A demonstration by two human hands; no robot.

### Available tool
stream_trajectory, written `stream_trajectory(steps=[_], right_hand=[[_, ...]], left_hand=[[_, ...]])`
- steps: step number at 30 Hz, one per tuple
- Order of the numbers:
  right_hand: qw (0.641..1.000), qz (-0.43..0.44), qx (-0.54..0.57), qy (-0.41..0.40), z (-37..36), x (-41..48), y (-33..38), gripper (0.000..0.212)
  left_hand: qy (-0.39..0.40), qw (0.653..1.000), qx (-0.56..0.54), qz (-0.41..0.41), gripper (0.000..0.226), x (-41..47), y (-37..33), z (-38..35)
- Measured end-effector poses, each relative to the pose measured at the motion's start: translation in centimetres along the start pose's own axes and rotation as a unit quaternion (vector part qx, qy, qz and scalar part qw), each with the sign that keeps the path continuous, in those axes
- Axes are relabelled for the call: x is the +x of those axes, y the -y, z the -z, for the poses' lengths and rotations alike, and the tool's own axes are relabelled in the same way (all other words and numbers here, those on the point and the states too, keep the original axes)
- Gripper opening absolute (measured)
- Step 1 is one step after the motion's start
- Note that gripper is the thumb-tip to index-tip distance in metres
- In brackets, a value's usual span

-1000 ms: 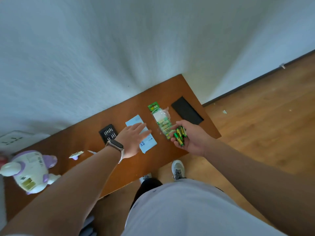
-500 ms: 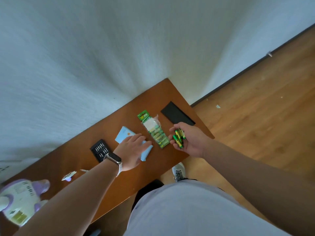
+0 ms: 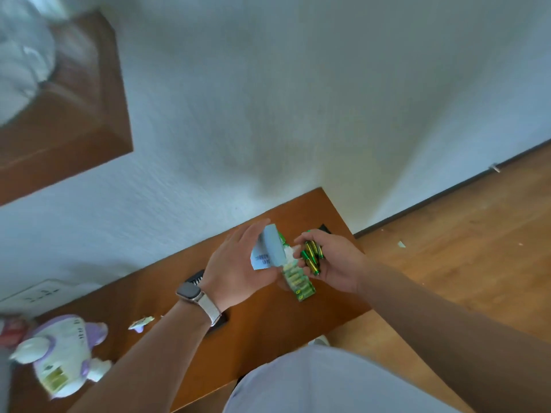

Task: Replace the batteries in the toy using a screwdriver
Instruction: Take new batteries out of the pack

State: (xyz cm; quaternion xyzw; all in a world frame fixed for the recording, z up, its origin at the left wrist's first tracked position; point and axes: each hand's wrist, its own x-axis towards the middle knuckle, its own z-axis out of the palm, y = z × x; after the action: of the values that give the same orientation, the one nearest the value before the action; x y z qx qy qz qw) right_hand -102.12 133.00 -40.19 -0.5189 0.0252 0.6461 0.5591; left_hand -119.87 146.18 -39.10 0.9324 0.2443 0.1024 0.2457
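My right hand cups several loose green batteries in its curled fingers above the brown table. My left hand holds a light blue packet lifted off the table, close to my right hand. Under both hands lies a green battery pack. The white and purple toy lies on the table at the far left, with a small purple and white cover piece beside it. A black bit case is mostly hidden behind my left wrist.
A white wall runs along the far side of the table. Wooden floor lies to the right past the table's end. A black flat object peeks out behind my right hand. A wall socket sits at the left.
My left hand has picked the blue packet up off the table and raised it toward my right hand. The camera has tilted, and my right hand still cups the batteries.
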Motion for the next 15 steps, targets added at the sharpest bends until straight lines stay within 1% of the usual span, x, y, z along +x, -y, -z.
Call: stream_trajectory(steps=[3, 5, 9, 11, 15], right_hand=[[0.999, 0.002, -0.027, 0.027, -1.4, 0.3, 0.8, 0.019], [0.998, 0.001, -0.038, 0.043, -2.1, 0.4, 1.2, 0.019], [0.996, -0.006, -0.065, 0.055, -2.9, 0.7, 1.4, 0.02], [0.996, -0.014, -0.066, 0.065, -2.9, 0.8, 1.5, 0.023], [0.995, -0.028, -0.069, 0.069, -2.7, 1.1, 1.5, 0.03]], left_hand=[[-0.041, 0.991, -0.112, 0.055, 0.075, -0.1, -0.9, 2.0], [-0.068, 0.979, -0.182, 0.066, 0.072, 0.0, -1.8, 3.2], [-0.107, 0.95, -0.281, 0.078, 0.065, 0.0, -3.2, 4.4], [-0.114, 0.937, -0.318, 0.09, 0.064, 0.0, -3.7, 4.7], [-0.112, 0.927, -0.343, 0.104, 0.068, -0.1, -4.4, 5.1]])
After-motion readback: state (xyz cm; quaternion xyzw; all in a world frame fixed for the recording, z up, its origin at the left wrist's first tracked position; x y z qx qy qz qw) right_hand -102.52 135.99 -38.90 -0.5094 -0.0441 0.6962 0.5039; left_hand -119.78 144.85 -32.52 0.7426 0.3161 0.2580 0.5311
